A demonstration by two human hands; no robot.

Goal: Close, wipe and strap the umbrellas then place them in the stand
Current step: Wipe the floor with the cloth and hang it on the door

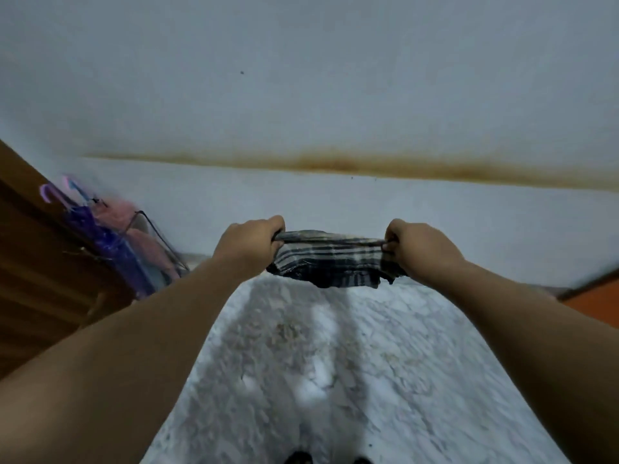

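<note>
A checked dark and white cloth (pixel 331 259) hangs stretched between my two hands in front of me. My left hand (pixel 248 244) grips its left end and my right hand (pixel 418 246) grips its right end, both with fingers curled round the fabric. At the far left a purple umbrella (pixel 110 239) and a pink umbrella (pixel 134 232) stand closed in a wire stand (pixel 157 236) beside the wall. Their curved handles stick up at the top left.
A brown wooden door (pixel 37 262) fills the left edge next to the stand. A white wall (pixel 335 95) with a rusty stain line faces me. The floor (pixel 335 363) is grey marble. An orange surface (pixel 596 303) shows at the right edge.
</note>
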